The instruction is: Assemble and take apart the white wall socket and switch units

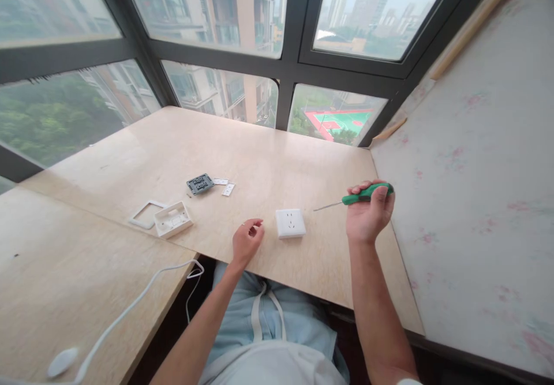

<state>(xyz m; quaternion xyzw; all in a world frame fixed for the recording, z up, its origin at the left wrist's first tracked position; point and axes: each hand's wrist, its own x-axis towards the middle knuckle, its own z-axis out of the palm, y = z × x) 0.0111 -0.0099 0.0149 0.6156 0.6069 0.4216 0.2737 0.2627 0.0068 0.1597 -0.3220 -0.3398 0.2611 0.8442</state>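
A white wall socket (291, 223) with slotted holes lies face up on the pale table, between my two hands. My right hand (369, 215) is closed around the green handle of a screwdriver (361, 195), held above the table right of the socket. Its thin metal shaft points left, with the tip close to the socket's right side but apart from it. My left hand (247, 242) is just left of the socket, not touching it, with its fingers curled toward the thumb. Whatever may be between those fingertips is too small or hidden to make out.
Left of my hands lie an open white mounting box (173, 219), a white frame (147, 214), a dark grey socket insert (201, 184) and small white plates (228, 189). A white cable (130, 310) crosses the left tabletop. Windows and a papered wall (467, 200) border the table.
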